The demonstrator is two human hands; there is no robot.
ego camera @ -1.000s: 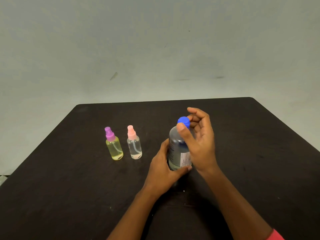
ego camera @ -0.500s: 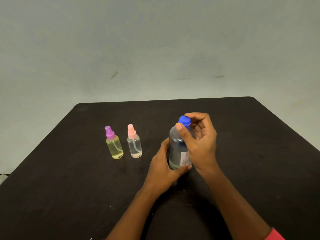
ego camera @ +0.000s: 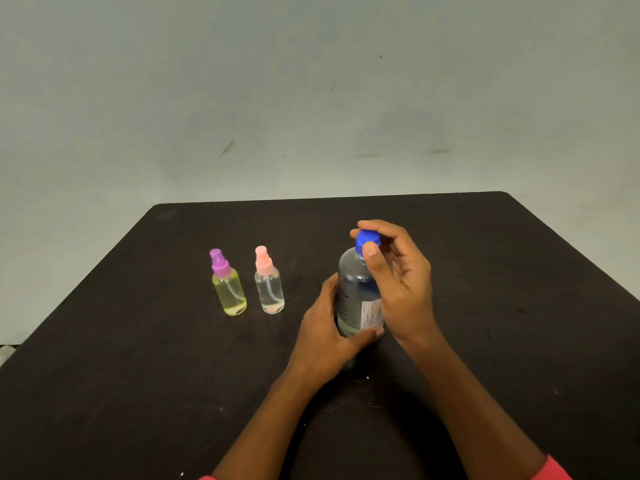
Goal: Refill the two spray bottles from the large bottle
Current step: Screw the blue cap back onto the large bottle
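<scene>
One clear, blue-capped large bottle (ego camera: 356, 292)

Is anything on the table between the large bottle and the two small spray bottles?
Nothing visible: bare dark table separates the large clear blue-capped bottle from the pink-topped spray bottle and, beyond it, the purple-topped yellow one.

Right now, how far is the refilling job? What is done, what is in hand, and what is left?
Nothing is refilled yet. In hand: the left hand steadies the large bottle on the table, and the right hand pinches its blue cap, which sits on the neck. Left: both spray bottles, purple-topped and pink-topped, stand closed and untouched.
</scene>
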